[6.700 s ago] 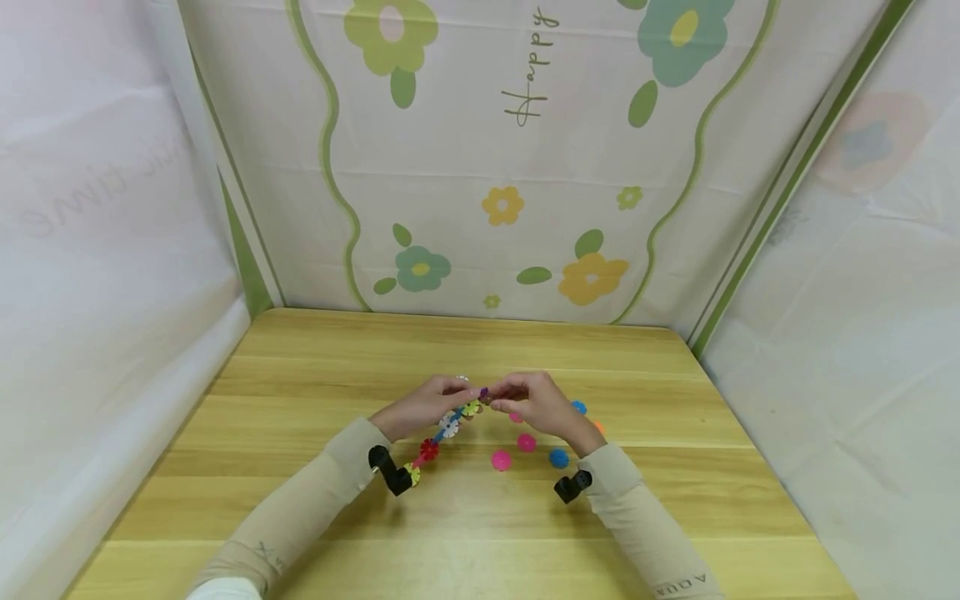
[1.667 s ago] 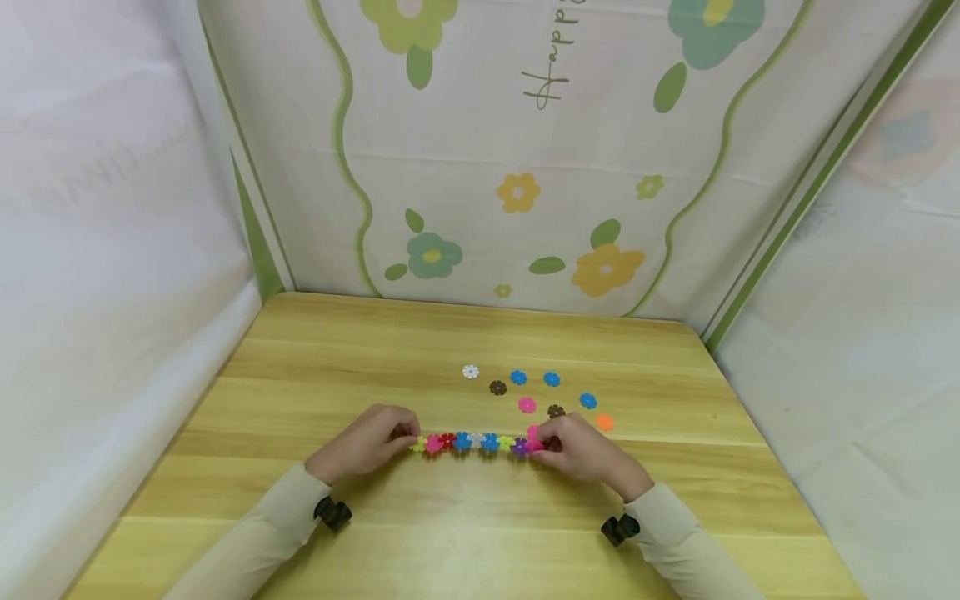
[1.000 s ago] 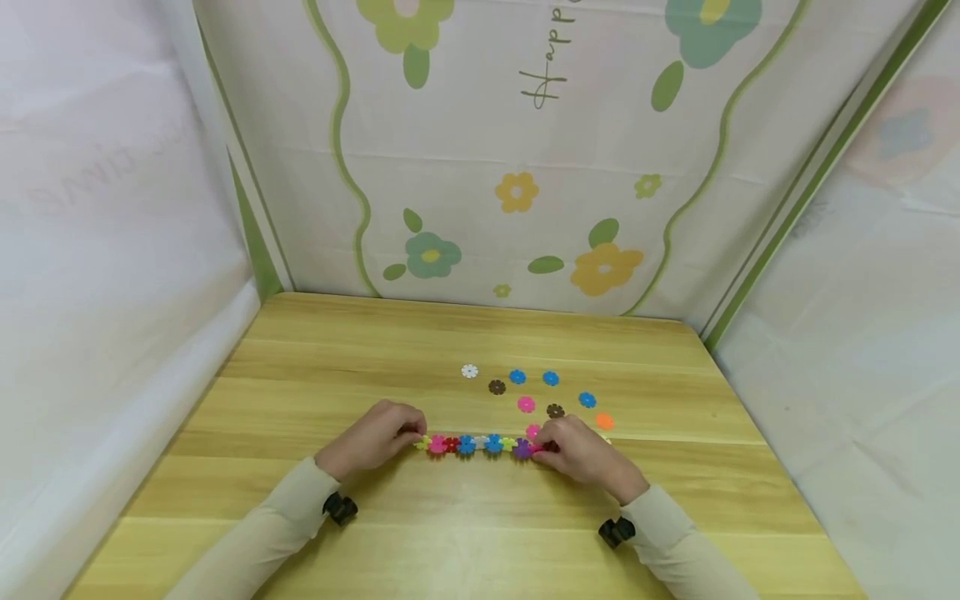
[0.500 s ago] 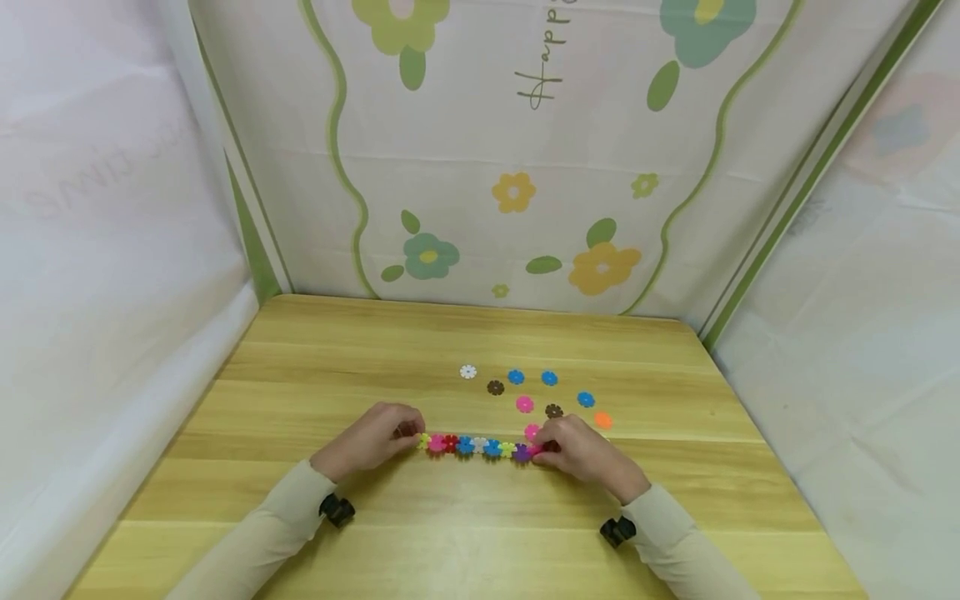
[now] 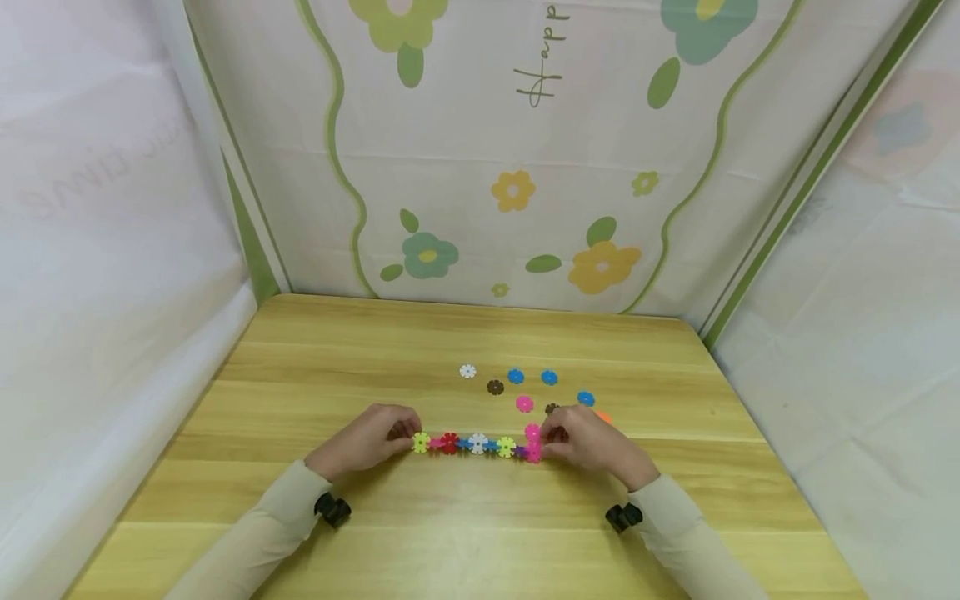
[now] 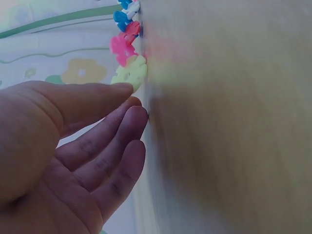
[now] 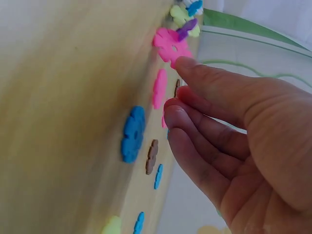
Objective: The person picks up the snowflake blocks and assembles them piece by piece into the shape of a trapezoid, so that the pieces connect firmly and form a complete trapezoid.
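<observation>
A chain of interlocking plastic flower discs (image 5: 477,443) runs left to right, low over the table, in the head view. Yellow-green, red and white discs face the camera, with pink, blue and purple ones edge-on between them. My left hand (image 5: 365,438) pinches the yellow-green disc (image 6: 130,73) at the left end between thumb and index finger. At the other end my right hand (image 5: 592,440) pinches the edge of a pink disc (image 7: 170,45), partly hidden behind its thumb. Another pink disc (image 5: 532,432) lies just behind that end.
Loose discs lie behind the chain: a white disc (image 5: 468,371), a brown disc (image 5: 495,387), several blue ones (image 5: 549,377) and a pink one (image 5: 524,404). An orange disc (image 5: 603,417) is partly covered by the right hand. Printed cloth walls surround the wooden table (image 5: 337,367).
Earlier the chain slanted upward between both hands and ended in purple. It is now straight and low, a pink disc at its right end, and has turned about its length since half a second ago.
</observation>
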`<state>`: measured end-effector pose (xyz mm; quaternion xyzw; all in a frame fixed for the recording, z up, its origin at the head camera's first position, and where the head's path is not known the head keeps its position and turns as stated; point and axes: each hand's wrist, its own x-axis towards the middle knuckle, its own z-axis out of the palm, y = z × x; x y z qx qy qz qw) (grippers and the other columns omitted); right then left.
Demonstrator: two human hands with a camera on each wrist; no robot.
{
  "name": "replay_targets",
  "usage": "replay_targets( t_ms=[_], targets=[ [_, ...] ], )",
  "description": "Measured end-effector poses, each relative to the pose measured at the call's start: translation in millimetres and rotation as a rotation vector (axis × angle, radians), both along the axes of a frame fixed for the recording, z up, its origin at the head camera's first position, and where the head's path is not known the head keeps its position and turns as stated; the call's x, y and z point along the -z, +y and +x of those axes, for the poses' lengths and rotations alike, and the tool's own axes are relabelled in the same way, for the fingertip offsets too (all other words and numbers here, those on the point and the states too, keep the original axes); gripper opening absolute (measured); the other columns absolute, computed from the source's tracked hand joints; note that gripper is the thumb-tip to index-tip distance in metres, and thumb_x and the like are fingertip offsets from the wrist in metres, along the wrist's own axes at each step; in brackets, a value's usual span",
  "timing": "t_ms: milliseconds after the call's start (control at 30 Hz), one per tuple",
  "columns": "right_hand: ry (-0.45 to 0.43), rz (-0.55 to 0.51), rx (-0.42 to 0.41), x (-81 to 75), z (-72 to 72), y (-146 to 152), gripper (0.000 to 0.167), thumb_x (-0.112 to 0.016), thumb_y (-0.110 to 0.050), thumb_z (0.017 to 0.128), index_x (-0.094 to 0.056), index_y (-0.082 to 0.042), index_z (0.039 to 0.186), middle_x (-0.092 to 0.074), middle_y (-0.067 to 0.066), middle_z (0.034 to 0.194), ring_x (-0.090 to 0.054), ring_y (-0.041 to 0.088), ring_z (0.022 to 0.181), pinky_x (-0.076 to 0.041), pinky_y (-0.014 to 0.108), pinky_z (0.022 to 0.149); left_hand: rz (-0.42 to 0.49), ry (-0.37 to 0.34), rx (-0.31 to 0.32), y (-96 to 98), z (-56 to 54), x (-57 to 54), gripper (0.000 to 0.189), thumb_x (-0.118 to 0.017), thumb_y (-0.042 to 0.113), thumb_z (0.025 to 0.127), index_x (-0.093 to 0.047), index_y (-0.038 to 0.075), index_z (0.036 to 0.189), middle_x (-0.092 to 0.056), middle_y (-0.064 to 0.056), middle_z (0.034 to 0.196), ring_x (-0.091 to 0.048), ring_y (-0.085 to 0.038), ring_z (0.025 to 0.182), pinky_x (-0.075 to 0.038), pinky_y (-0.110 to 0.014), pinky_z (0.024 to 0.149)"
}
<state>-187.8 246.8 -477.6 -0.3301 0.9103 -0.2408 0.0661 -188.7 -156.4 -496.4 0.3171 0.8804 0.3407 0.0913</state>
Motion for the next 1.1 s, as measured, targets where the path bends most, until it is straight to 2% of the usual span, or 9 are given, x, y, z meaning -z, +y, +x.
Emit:
replay_targets(
  t_ms=[233, 367, 467, 533, 733, 900, 1100],
  targets=[
    [-0.011, 0.024, 0.024, -8.6, -18.8, -3, 0.011, -0.073, -0.006, 0.099, -0.079, -0.003, 0.108, -0.078, 0.006, 0.102, -0.070, 0.008, 0.085, -0.058, 0.020, 0.074, -0.006, -0.016, -0.016, -2.3, -0.6, 0.1, 0.010, -0.071, 0.007, 0.101, -0.073, 0.010, 0.110, -0.074, 0.003, 0.102, -0.068, -0.006, 0.090, -0.058, -0.025, 0.080],
    [-0.019, 0.036, 0.027, -9.1, -26.0, -5, 0.009, -0.076, -0.010, 0.098, -0.079, -0.005, 0.105, -0.076, 0.001, 0.094, -0.062, 0.004, 0.078, -0.055, 0.020, 0.070, -0.005, -0.018, -0.007, -1.6, -1.2, 0.9, 0.010, -0.071, 0.007, 0.101, -0.073, 0.009, 0.110, -0.074, 0.003, 0.101, -0.067, -0.005, 0.089, -0.058, -0.024, 0.079],
    [-0.044, 0.037, 0.011, -6.3, -29.4, -7, 0.005, -0.079, -0.013, 0.096, -0.078, -0.008, 0.096, -0.068, -0.001, 0.082, -0.053, 0.003, 0.069, -0.048, 0.020, 0.063, -0.003, -0.020, -0.005, -1.5, -1.1, 1.4, 0.010, -0.072, 0.007, 0.100, -0.073, 0.009, 0.110, -0.074, 0.003, 0.100, -0.066, -0.004, 0.089, -0.058, -0.024, 0.078],
    [-0.063, 0.039, 0.003, -3.3, -31.0, -8, 0.005, -0.080, -0.013, 0.096, -0.079, -0.009, 0.096, -0.067, 0.000, 0.081, -0.050, 0.004, 0.068, -0.046, 0.020, 0.062, -0.002, -0.023, -0.006, -1.8, -1.1, 1.8, 0.009, -0.072, 0.007, 0.100, -0.073, 0.009, 0.109, -0.074, 0.004, 0.100, -0.066, -0.004, 0.088, -0.058, -0.024, 0.078],
    [-0.113, 0.053, 0.016, 3.9, -36.3, -8, 0.007, -0.079, -0.011, 0.096, -0.081, -0.010, 0.102, -0.074, -0.002, 0.096, -0.059, 0.006, 0.076, -0.054, 0.021, 0.069, -0.001, -0.025, -0.004, -1.4, -1.4, 2.8, 0.008, -0.073, 0.007, 0.100, -0.073, 0.010, 0.108, -0.073, 0.005, 0.099, -0.066, -0.003, 0.087, -0.057, -0.023, 0.077],
    [-0.149, 0.048, 0.028, 4.4, -40.0, -9, 0.005, -0.078, -0.009, 0.096, -0.076, -0.013, 0.096, -0.071, -0.007, 0.090, -0.061, 0.008, 0.077, -0.055, 0.023, 0.070, -0.002, -0.034, -0.013, 0.3, -2.1, 2.5, 0.008, -0.072, 0.007, 0.100, -0.073, 0.010, 0.107, -0.074, 0.003, 0.098, -0.065, -0.003, 0.086, -0.057, -0.023, 0.076],
    [-0.186, 0.009, 0.041, -0.6, -47.9, -15, 0.010, -0.079, -0.011, 0.095, -0.070, -0.012, 0.094, -0.070, -0.004, 0.087, -0.062, 0.009, 0.077, -0.056, 0.025, 0.070, 0.016, -0.052, -0.026, 0.5, -2.4, 2.9, 0.006, -0.071, 0.008, 0.101, -0.073, 0.010, 0.106, -0.073, 0.004, 0.096, -0.065, -0.004, 0.085, -0.057, -0.023, 0.076]
  ],
)
